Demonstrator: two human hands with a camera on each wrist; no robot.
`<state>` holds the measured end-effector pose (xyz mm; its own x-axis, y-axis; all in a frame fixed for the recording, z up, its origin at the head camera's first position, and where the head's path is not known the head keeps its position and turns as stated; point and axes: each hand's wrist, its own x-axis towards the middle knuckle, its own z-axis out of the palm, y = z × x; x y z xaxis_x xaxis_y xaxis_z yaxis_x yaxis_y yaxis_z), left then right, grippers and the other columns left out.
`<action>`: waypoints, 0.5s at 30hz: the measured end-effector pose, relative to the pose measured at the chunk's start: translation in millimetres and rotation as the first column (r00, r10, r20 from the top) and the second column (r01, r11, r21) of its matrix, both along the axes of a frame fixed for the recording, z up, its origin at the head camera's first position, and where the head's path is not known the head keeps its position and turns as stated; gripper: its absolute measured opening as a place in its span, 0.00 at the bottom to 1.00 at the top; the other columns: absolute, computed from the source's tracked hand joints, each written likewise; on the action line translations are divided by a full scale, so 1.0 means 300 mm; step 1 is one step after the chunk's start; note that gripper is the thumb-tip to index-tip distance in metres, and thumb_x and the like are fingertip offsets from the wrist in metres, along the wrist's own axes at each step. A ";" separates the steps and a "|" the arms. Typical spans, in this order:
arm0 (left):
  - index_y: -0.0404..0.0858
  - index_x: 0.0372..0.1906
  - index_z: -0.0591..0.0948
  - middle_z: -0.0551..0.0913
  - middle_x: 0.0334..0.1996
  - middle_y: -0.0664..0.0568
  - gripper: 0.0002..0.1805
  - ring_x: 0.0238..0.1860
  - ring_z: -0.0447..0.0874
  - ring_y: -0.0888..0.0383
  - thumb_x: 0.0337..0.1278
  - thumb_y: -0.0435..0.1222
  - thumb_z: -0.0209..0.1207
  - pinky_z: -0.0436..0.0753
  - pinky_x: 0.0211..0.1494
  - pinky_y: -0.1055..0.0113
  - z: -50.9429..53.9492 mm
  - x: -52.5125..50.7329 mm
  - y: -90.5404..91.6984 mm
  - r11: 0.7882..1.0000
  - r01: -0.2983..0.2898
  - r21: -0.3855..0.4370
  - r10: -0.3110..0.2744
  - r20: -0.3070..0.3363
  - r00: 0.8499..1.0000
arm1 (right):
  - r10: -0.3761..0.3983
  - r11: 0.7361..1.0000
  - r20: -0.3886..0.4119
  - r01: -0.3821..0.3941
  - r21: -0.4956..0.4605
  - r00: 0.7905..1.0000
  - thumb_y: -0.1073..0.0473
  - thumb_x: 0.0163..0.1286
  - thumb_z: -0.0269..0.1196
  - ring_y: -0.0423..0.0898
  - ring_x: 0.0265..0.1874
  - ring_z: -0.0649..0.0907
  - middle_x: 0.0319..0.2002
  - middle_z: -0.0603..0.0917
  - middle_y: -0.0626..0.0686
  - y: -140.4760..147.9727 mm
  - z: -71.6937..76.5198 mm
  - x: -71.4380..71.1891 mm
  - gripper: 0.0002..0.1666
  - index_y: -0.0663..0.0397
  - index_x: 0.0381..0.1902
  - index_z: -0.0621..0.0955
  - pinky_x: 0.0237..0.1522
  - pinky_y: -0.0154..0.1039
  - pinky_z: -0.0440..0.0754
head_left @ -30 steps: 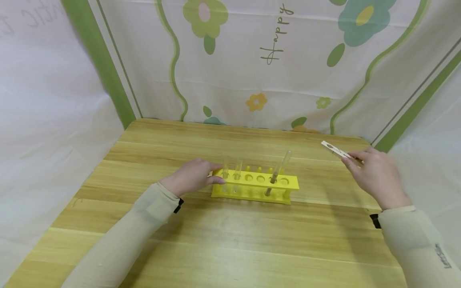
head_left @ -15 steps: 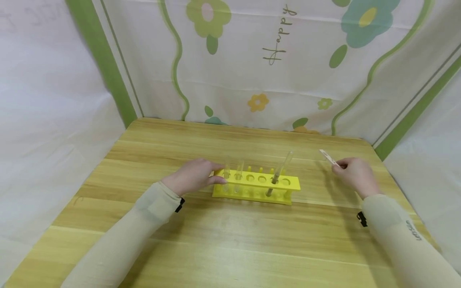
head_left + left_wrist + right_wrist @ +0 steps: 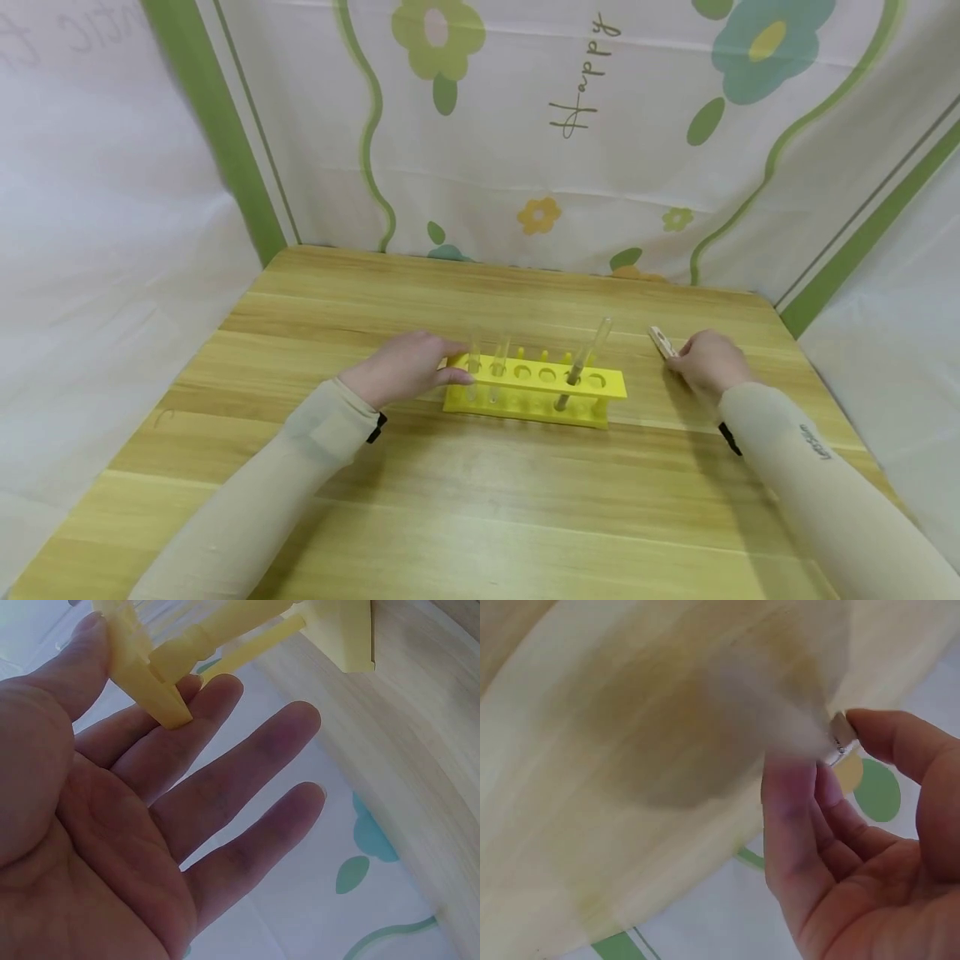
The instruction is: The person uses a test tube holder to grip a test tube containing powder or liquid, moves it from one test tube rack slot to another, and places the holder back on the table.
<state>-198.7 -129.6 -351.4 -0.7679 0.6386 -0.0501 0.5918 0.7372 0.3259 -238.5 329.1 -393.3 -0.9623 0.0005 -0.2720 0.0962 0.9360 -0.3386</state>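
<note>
My left hand (image 3: 405,367) pinches the left end of a yellow test tube rack (image 3: 535,383) between thumb and fingers. In the left wrist view the other fingers are spread, beside the rack end (image 3: 142,682). Two clear test tubes (image 3: 500,358) stand in the rack's left holes. Toward the right end a third test tube (image 3: 597,340) leans right, its lower part dark. Right of the rack, my right hand (image 3: 708,363) pinches a pale wooden test tube clamp (image 3: 662,340) low over the table. The right wrist view shows the clamp blurred, with its metal spring (image 3: 840,746) by the thumb.
The wooden table (image 3: 465,500) extends on all sides of the rack. A white curtain with flowers (image 3: 480,150) hangs along its back edge, and white sheets (image 3: 112,275) close off both sides.
My right hand has moved left and down toward the table, bringing the clamp closer to the rack. The left hand keeps its grip on the rack.
</note>
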 end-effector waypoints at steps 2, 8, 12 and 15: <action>0.34 0.64 0.77 0.84 0.54 0.45 0.32 0.51 0.85 0.49 0.66 0.52 0.59 0.82 0.55 0.57 0.002 -0.001 0.002 1.000 -0.003 -0.003 0.003 0.006 1.000 | 0.002 1.000 0.034 -0.002 -0.006 0.999 0.49 0.70 0.62 0.47 0.22 0.80 0.25 0.83 0.55 -0.007 -0.006 -0.006 0.22 0.66 0.31 0.84 0.26 0.42 0.79; 0.34 0.65 0.77 0.83 0.55 0.45 0.32 0.52 0.84 0.49 0.66 0.52 0.59 0.81 0.56 0.57 0.002 -0.002 0.002 1.000 -0.005 0.003 0.005 0.010 1.000 | 0.009 1.000 0.051 -0.008 -0.013 0.999 0.48 0.70 0.62 0.43 0.15 0.78 0.14 0.78 0.50 -0.021 -0.022 -0.015 0.25 0.56 0.17 0.80 0.20 0.37 0.76; 0.34 0.64 0.77 0.83 0.55 0.45 0.31 0.52 0.84 0.49 0.66 0.52 0.59 0.82 0.56 0.57 0.000 -0.003 0.001 1.000 -0.005 0.007 0.005 0.009 1.000 | 0.006 1.000 0.050 -0.006 -0.013 0.999 0.47 0.71 0.62 0.44 0.16 0.78 0.15 0.79 0.51 -0.024 -0.027 -0.019 0.25 0.55 0.17 0.80 0.21 0.38 0.76; 0.34 0.64 0.77 0.83 0.55 0.45 0.31 0.52 0.84 0.49 0.67 0.51 0.60 0.82 0.56 0.56 -0.003 -0.004 0.000 1.000 -0.004 0.008 0.004 0.013 1.000 | -0.003 1.000 0.061 0.005 -0.020 0.998 0.47 0.71 0.61 0.44 0.16 0.79 0.16 0.80 0.51 -0.025 -0.028 -0.019 0.24 0.55 0.19 0.80 0.21 0.38 0.76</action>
